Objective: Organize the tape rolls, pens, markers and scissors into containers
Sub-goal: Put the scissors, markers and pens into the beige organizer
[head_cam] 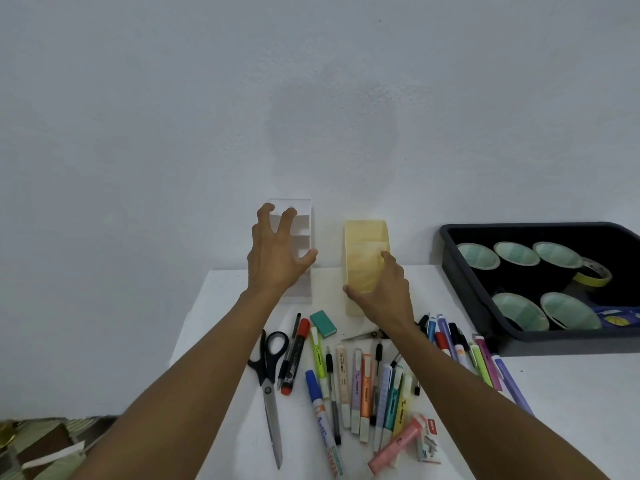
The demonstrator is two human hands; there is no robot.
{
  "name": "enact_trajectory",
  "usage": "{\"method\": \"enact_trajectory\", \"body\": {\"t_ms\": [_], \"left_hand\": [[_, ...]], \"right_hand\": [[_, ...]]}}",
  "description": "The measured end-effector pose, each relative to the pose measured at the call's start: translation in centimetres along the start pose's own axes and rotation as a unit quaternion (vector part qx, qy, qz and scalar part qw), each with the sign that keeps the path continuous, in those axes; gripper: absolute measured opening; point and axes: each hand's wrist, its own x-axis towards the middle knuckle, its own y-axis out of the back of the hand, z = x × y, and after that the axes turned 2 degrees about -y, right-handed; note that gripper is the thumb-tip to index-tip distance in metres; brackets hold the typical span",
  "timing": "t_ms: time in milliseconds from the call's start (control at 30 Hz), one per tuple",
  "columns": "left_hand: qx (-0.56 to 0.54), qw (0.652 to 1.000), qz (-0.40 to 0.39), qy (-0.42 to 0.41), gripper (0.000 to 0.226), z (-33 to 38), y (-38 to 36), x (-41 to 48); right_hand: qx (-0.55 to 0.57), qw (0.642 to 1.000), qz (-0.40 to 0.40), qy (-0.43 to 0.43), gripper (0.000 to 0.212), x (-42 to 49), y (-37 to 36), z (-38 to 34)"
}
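Nearest you, a pink highlighter (394, 445) lies on the white bench (571, 393) just beside a small staples box (427, 445). Just past them is a loose row of pastel highlighters (363, 389), with a blue marker (320, 410) to its left. Farther left are a red-capped marker (294, 358) and black-handled scissors (270, 375), blades pointing toward you. A second pair of scissors (363, 335) is half hidden under your right wrist, and more pens (450, 337) fan out to its right. A teal eraser (322, 324) sits just far of the red marker.

Your right hand (384, 292) grips the yellow container (367, 244), thumb on its near left corner and forefinger on its right wall. Your left hand (277, 251) grips the white tiered organiser (304, 233), fingers curled at its far rim and thumb at its right edge. The two containers stand apart at the bench's far side, against the wall (311, 98).

At the far right, a black tray (460, 271) holds five dark tape rolls (478, 256) and a yellow tape roll (592, 275).
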Motion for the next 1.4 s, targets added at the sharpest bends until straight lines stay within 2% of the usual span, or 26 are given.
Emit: {"method": "enact_trajectory", "body": {"t_ms": [167, 233, 300, 400, 467, 567, 667, 767, 900, 1033, 1100, 1267, 1333, 1400], "left_hand": [[-0.002, 1.000, -0.011, -0.008, 0.098, -0.1, -0.1, -0.3], [0.018, 0.999, 0.012, -0.027, 0.104, 0.2, -0.1, -0.8], [0.029, 0.998, 0.038, -0.045, 0.100, 0.6, -0.1, -1.6], [0.035, 0.994, 0.069, -0.072, 0.083, 1.5, -0.5, -3.3], [0.008, 0.990, 0.063, -0.128, 0.067, 2.3, -1.1, -4.5], [-0.062, 0.979, -0.032, -0.189, 0.049, 3.6, -2.1, -5.6], [-0.087, 0.972, -0.139, -0.167, 0.043, 4.2, -3.6, -6.1], [-0.099, 0.970, -0.180, -0.128, 0.048, 4.7, -4.6, -6.1], [-0.134, 0.969, -0.199, -0.054, 0.058, 5.3, -5.0, -5.6], [-0.204, 0.956, -0.209, 0.039, 0.073, 5.8, -5.4, -4.8], [-0.235, 0.943, -0.216, 0.092, 0.078, 5.9, -5.7, -4.5], [-0.298, 0.921, -0.225, 0.106, 0.076, 5.2, -7.2, -5.2], [-0.320, 0.913, -0.221, 0.124, 0.077, 5.0, -7.4, -5.4], [-0.334, 0.908, -0.217, 0.130, 0.077, 4.9, -7.6, -5.4]], "right_hand": [[0.066, 0.998, -0.021, 0.003, 0.105, 0.1, 1.0, 0.6], [0.123, 0.992, -0.020, -0.012, 0.092, -0.2, 2.0, 1.5], [0.124, 0.992, 0.000, 0.007, 0.074, -0.6, 3.1, 3.1], [-0.029, 0.999, -0.013, 0.020, 0.056, -0.7, 4.7, 5.5], [-0.183, 0.978, -0.100, 0.009, 0.060, -1.0, 5.7, 6.3], [-0.309, 0.928, -0.204, 0.042, 0.056, -1.7, 6.0, 6.4], [-0.332, 0.919, -0.205, 0.055, 0.050, -1.5, 5.9, 5.8], [-0.293, 0.929, -0.215, 0.068, 0.046, -1.2, 6.7, 5.6], [-0.196, 0.948, -0.209, 0.138, 0.025, -0.6, 8.6, 5.4], [-0.058, 0.962, -0.193, 0.186, 0.024, 0.5, 12.4, 2.6], [-0.009, 0.968, -0.147, 0.204, 0.019, 1.8, 14.2, 0.9], [0.111, 0.965, 0.020, 0.239, 0.016, 6.0, 15.6, -3.6], [0.118, 0.960, 0.046, 0.250, 0.018, 7.5, 14.6, -4.9], [0.088, 0.961, 0.035, 0.258, 0.021, 8.8, 13.0, -5.5]]}}
